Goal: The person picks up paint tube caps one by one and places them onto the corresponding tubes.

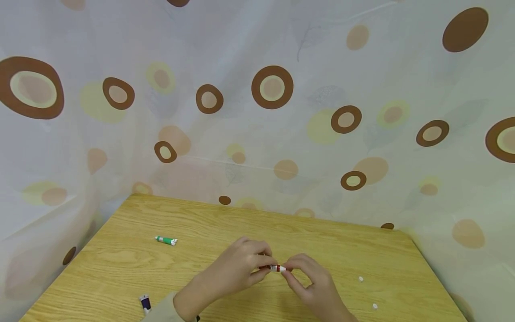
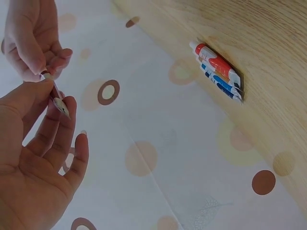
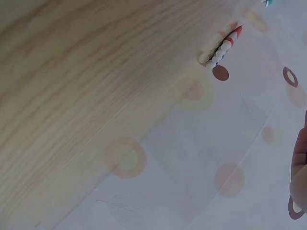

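Near the middle of the table, my left hand (image 1: 243,264) pinches a small paint tube (image 1: 275,268) with a dark red band and a white cap. My right hand (image 1: 311,281) has its thumb and fingertips on the white cap end. In the left wrist view the tube's flat crimped end (image 2: 61,106) lies between the left thumb and fingers, while the right hand (image 2: 34,45) grips its other end. Much of the tube is covered by fingers. Only an edge of the right hand (image 3: 300,167) enters the right wrist view.
A green paint tube (image 1: 166,240) lies at the left of the wooden table (image 1: 193,223). A dark tube (image 1: 145,302) is by the left sleeve. Two small white caps (image 1: 360,279) lie to the right. Several red and blue tubes (image 2: 218,67) lie side by side in the left wrist view.
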`<state>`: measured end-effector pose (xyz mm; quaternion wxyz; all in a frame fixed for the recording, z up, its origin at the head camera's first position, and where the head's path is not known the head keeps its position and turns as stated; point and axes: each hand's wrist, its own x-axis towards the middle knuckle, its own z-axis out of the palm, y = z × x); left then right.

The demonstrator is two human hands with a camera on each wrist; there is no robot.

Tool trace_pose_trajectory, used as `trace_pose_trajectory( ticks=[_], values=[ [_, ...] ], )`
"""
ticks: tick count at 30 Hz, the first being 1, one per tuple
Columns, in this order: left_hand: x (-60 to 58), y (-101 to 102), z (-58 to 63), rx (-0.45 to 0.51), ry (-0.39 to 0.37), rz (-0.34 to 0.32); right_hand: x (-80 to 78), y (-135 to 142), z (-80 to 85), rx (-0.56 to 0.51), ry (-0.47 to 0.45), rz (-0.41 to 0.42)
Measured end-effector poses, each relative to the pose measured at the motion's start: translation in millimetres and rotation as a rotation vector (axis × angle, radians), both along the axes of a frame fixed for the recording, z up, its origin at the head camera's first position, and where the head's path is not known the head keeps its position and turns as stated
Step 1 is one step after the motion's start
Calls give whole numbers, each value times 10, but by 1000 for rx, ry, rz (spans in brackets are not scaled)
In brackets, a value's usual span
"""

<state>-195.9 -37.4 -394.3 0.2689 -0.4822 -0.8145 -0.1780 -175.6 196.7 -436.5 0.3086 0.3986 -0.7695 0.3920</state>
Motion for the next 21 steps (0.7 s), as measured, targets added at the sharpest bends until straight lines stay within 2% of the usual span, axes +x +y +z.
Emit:
trace_pose_trajectory(
  ticks=[7,14,21],
  values=[
    [0,-14,-5,-3,-22,3,18,9,2,18,-42,-17],
    [-10,-12,-13,6,-13,-9,-1,9,6,10,12,24],
    [-19,-3,-22,10,18,-19,0,1,14,15,25,-11]
  ],
)
